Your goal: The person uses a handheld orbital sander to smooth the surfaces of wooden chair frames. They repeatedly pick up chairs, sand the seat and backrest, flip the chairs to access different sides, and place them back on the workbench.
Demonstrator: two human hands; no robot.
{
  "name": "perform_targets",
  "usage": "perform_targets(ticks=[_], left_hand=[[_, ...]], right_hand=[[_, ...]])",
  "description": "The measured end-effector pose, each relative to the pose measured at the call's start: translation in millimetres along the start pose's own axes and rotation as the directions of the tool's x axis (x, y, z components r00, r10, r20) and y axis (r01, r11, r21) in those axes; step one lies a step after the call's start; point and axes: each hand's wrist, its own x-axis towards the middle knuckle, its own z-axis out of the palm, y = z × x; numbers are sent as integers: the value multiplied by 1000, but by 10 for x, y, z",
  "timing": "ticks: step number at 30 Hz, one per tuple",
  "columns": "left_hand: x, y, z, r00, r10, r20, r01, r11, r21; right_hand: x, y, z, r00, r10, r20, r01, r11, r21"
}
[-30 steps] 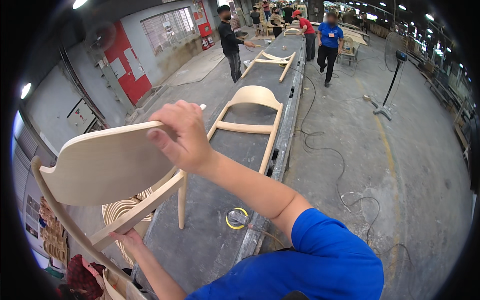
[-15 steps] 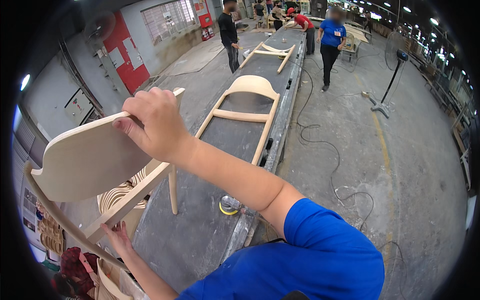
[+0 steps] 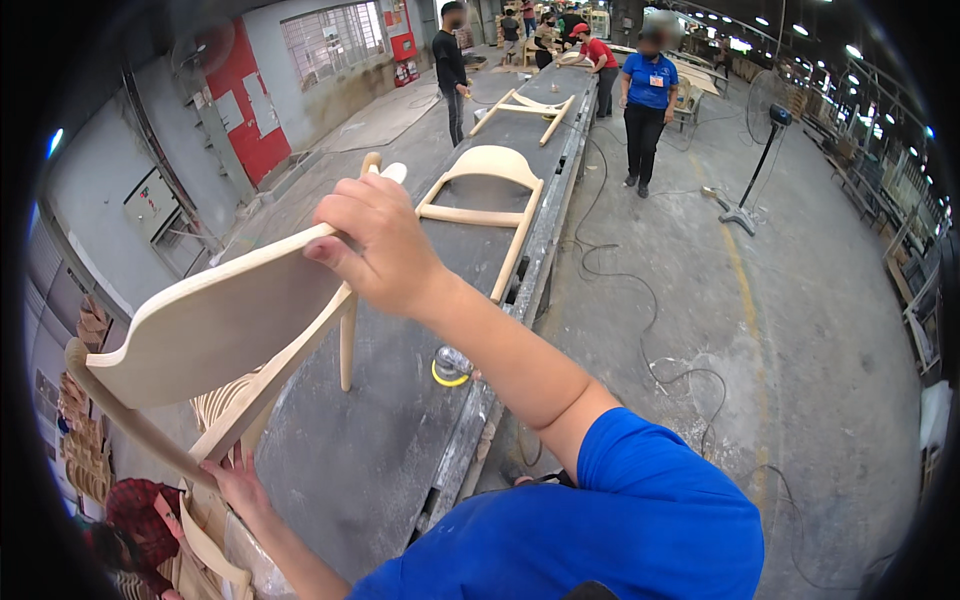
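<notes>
A pale wooden chair frame with a broad curved backrest (image 3: pixel 230 315) is tilted up over the long dark work table. My right hand (image 3: pixel 385 245) is closed over the backrest's upper edge, its thumb pressed against the near face. Lower down, my left hand (image 3: pixel 240 487) holds the frame where a rail (image 3: pixel 275 378) meets a long curved leg (image 3: pixel 135 420); some of its fingers are hidden behind the wood. Another leg (image 3: pixel 347 345) of the frame points down toward the table top. A round sander with a yellow rim (image 3: pixel 450 368) lies on the table, right of the frame.
More chair frames (image 3: pixel 480 215) lie farther along the table (image 3: pixel 370 480). A person in blue (image 3: pixel 648 100) stands in the right aisle, near a floor fan (image 3: pixel 765 140) and cables (image 3: pixel 650 300). Another person in a checked shirt (image 3: pixel 140 520) is at lower left, beside curved wooden parts.
The chair frame and my right hand have shifted right and slightly down, and the backrest has turned a little. My left hand stays at the rail. The person in blue has come nearer.
</notes>
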Motion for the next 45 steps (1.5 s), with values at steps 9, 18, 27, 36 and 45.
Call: perform_targets(ticks=[9, 18, 27, 36, 45], left_hand=[[-127, -221, -232, 999, -14, 45, 17, 997, -74], [-327, -240, -206, 982, 16, 186, -30, 997, 72], [-192, -285, -265, 982, -84, 170, 86, 996, -4], [-921, 650, 835, 915, 275, 297, -264, 961, -78], [-706, 1071, 1286, 893, 368, 258, -395, 917, 61]], right_hand=[[-552, -576, -419, 998, -20, 54, 22, 999, -40], [-921, -872, -713, 993, 45, 110, -36, 996, -82], [-1032, -1058, -687, 993, 61, 98, -45, 987, -156], [-587, -1353, -98, 980, 195, 48, -175, 946, -273], [-505, -1251, 169, 1000, 14, -10, -15, 996, -87]])
